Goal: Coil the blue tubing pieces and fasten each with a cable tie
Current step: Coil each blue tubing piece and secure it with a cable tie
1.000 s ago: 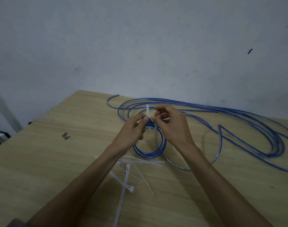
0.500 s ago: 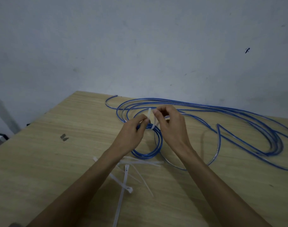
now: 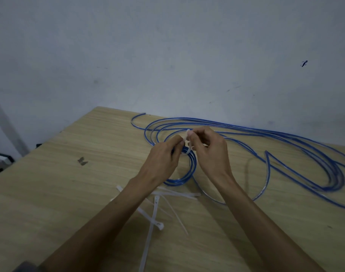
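A small coil of blue tubing lies on the wooden table between my hands. A white cable tie wraps round the top of this coil. My left hand pinches the tie where it meets the coil. My right hand pinches the tie's free end and holds it upright. Long loose blue tubing sprawls in big loops over the back and right of the table.
Several spare white cable ties lie crossed on the table under my forearms. A small dark metal bit sits to the left. A grey wall rises right behind the table; the table's left edge drops off.
The tie's free end has leaned slightly and my right hand has shifted its pinch higher on it. The coil and both hands stay in nearly the same place.
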A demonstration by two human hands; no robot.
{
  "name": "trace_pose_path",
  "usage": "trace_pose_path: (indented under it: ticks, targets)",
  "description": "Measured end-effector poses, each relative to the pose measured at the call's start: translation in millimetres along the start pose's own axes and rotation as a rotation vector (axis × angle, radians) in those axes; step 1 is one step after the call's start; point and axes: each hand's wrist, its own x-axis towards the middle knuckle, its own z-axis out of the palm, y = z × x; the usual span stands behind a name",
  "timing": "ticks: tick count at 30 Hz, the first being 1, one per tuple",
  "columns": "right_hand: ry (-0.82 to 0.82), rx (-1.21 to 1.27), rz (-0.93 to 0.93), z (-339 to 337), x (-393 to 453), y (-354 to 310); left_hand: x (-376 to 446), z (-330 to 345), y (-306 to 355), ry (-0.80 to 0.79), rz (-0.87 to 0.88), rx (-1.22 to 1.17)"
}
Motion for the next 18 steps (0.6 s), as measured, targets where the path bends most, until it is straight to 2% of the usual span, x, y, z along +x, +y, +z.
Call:
trace_pose_path:
  ticks: [9, 18]
  targets:
    - [0.080, 0.053, -0.018, 4.2, -7.0, -3.8, 1.5, -1.9, 4.5, -0.022, 0.030, 0.087]
    - [0.017, 0.159, 0.009, 2.2, -6.4, -4.5, 0.8, 0.2, 1.1, 0.008, -0.043, -0.056]
